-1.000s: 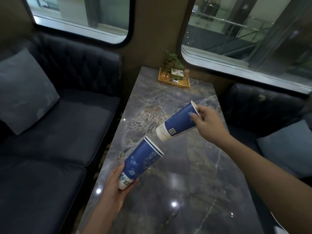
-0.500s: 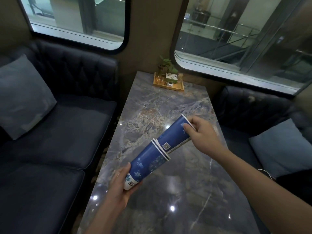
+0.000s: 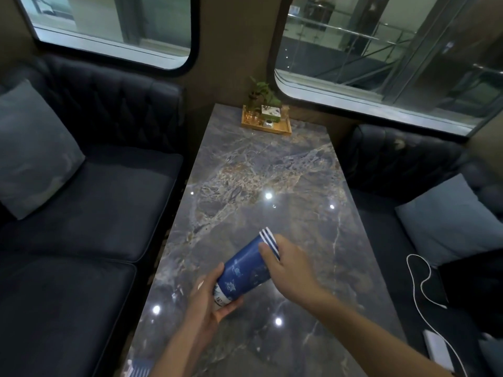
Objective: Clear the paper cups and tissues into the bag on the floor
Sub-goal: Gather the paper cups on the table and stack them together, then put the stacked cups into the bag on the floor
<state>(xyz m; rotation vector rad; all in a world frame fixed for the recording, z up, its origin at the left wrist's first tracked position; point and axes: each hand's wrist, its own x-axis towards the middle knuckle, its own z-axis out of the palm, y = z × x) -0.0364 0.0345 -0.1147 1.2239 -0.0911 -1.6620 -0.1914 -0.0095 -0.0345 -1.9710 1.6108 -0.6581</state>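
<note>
**Kid:** Where are the cups?

**Friend:** The blue paper cups (image 3: 246,268) are pushed one inside the other. You can see white rings at the top end. They lie tilted over the table (image 3: 261,172), bottom end low at 7 o'clock, open end up at 1 o'clock.

**Kid:** Who has them?

**Friend:** Both hands. The left hand (image 3: 209,297) is wrapped around the bottom end, thumb on top. The right hand (image 3: 288,265) covers the open end, with fingers curled over the rings.

**Kid:** Is the right hand squeezing hard?

**Friend:** It is blurry there, so I think it is holding on, but I can't say how hard.

**Kid:** What else is on the table?

**Friend:** A wooden tray (image 3: 266,126) at the far end, at 12 o'clock. It has a little green plant (image 3: 262,91) and some small things I can't make out.

**Kid:** And around the table?

**Friend:** Dark sofas on both sides. A gray pillow (image 3: 32,151) sits at 9 o'clock. Another pillow (image 3: 446,216) sits at 3 o'clock. A white cord (image 3: 423,284) curls on the right seat and runs to a white box (image 3: 438,349) at 5 o'clock.
</note>
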